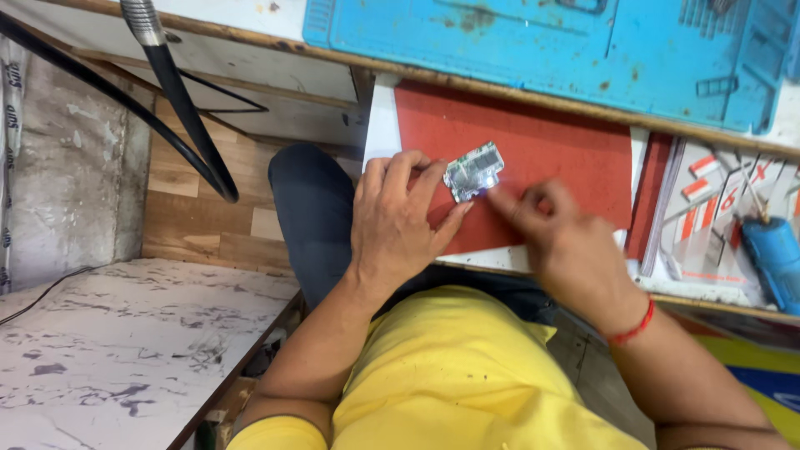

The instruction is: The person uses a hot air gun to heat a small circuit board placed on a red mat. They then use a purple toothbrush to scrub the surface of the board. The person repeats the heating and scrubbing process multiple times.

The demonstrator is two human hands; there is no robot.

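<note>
Hands meet over a small shiny circuit board point(473, 171). It is silver and grey, and one bright spot shines near its lower edge. The board sits above a red mat point(567, 158) that lies on the bench point(383, 108).

The left hand point(400, 218) holds the board. Its thumb and first fingers point(425, 179) pinch the board's left side, and the other fingers curl in close together. The right hand point(560, 237) comes from the other side. One of its fingers points out and touches the board's lower right corner, by the bright spot. The rest of that hand is blurry, so I cannot tell if it pinches the board or only touches it. A red thread band point(635, 327) goes around the right wrist.

A big blue mat point(542, 50) lies farther up the bench, past the red mat. To the right is a printed card with red and white marks point(708, 217), and a blue tool point(775, 258) rests on it. A thick black hose point(187, 108) hangs down at the left. Below the hands are a yellow shirt point(450, 375) and dark trousers point(312, 208).
</note>
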